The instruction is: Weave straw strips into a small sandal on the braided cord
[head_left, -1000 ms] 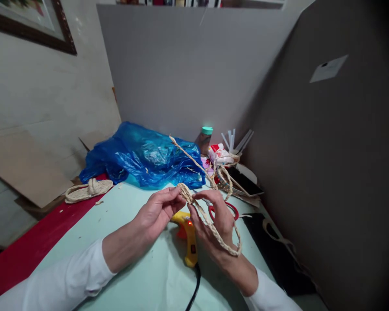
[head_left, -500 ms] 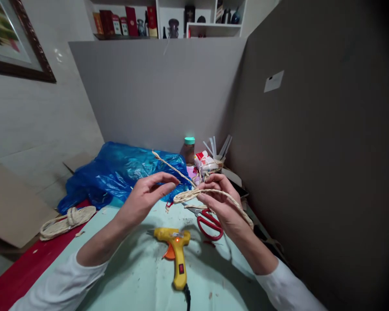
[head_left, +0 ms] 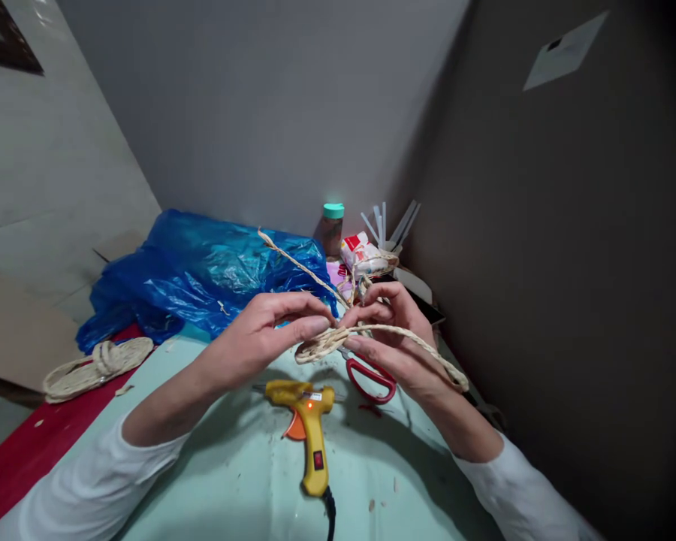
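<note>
A braided straw cord (head_left: 322, 344), folded into a flat coil, is pinched between the thumb and fingers of my right hand (head_left: 397, 338). One length of it runs back over that hand's wrist, and another end sticks up and away to the left. My left hand (head_left: 279, 327) has its fingers closed at the coil's left and upper edge, touching it. Just below on the table lies a yellow glue gun (head_left: 309, 432) with an orange trigger and a lit red light. Red-handled scissors (head_left: 372, 383) lie partly hidden under my right hand.
A woven straw sandal (head_left: 98, 368) lies on red cloth at the left. Behind my hands are a blue plastic bag (head_left: 203, 270), a jar with a green lid (head_left: 333, 225) and glue sticks (head_left: 406, 223) in a cup. A grey panel (head_left: 557, 248) stands at the right.
My left hand has moved right, from apart to touching the coil, and its fingers have closed there. My right hand still holds the cord. The view has tilted down.
</note>
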Demonstrator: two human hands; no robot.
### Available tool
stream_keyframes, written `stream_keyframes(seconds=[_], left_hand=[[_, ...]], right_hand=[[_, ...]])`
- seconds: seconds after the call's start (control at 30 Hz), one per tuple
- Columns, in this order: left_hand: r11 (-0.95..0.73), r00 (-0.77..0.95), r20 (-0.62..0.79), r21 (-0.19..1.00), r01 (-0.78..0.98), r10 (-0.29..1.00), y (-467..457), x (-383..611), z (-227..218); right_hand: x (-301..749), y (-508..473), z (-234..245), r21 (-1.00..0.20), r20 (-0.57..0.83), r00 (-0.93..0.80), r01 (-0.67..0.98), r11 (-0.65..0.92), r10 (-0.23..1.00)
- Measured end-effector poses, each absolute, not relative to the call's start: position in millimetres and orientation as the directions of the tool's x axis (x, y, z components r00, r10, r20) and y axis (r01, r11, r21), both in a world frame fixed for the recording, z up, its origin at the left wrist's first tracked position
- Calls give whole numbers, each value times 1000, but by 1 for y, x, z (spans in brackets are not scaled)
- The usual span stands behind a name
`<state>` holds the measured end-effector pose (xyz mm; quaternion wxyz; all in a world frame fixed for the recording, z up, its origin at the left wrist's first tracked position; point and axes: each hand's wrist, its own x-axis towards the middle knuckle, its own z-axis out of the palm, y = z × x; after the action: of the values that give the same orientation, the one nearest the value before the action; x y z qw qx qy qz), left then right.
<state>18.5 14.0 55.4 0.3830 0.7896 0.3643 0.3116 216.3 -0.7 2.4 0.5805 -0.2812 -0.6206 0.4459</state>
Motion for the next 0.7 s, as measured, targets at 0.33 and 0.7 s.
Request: stream_keyframes(seconds=[0.33,0.7], left_hand=[[93,299,34,912,-399,954,14,32,27],[454,448,-168,590,-668,878,-26,71,8]], right_hand=[[205,-5,-10,-719,688,207,69,692,695],[198,-16,-17,-174,964,-58,596,784,259]])
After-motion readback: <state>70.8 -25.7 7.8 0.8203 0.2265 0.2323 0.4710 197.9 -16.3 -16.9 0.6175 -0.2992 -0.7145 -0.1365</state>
